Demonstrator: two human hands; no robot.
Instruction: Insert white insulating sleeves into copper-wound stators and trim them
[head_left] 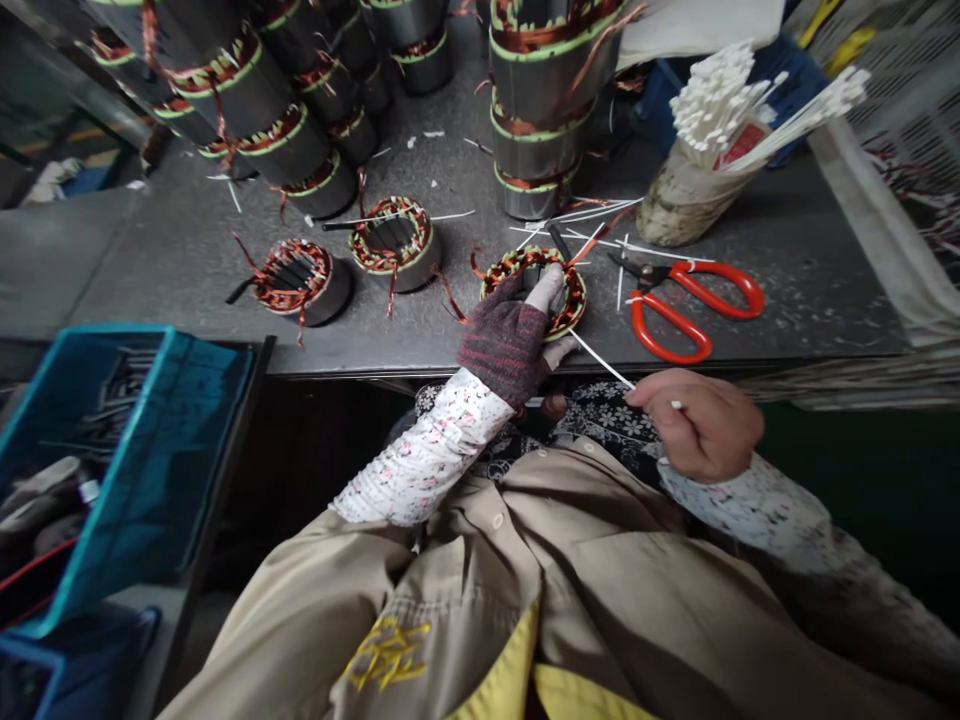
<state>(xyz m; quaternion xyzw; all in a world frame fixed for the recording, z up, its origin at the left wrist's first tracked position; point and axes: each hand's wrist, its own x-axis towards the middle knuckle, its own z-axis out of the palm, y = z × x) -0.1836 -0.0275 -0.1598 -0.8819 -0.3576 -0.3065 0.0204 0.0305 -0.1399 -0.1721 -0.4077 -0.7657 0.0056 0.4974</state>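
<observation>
My left hand (510,335), in a dark fingerless knit glove, grips a motor stator (576,300) at the bench's front edge. Its thumb and fingertips, wrapped in pale tape, lie over the copper windings and the near rim. To the right and nearer my body, my bare right hand (705,425) is closed on a thin white cord (600,360). The cord runs taut from the stator's rim to my fingers, and its tip pokes out of the fist. Scissors with red handles (671,340) lie beside the stator. Two more stators, one wound (394,245) and another (300,280), stand to the left.
Stacked stators (536,140) rise at the back of the bench (442,335), with more stacks (262,130) at the back left. White cords fill a worn tub (679,200) at the right; several lie loose. A teal bin (161,450) stands lower left, a white crate (862,220) at right.
</observation>
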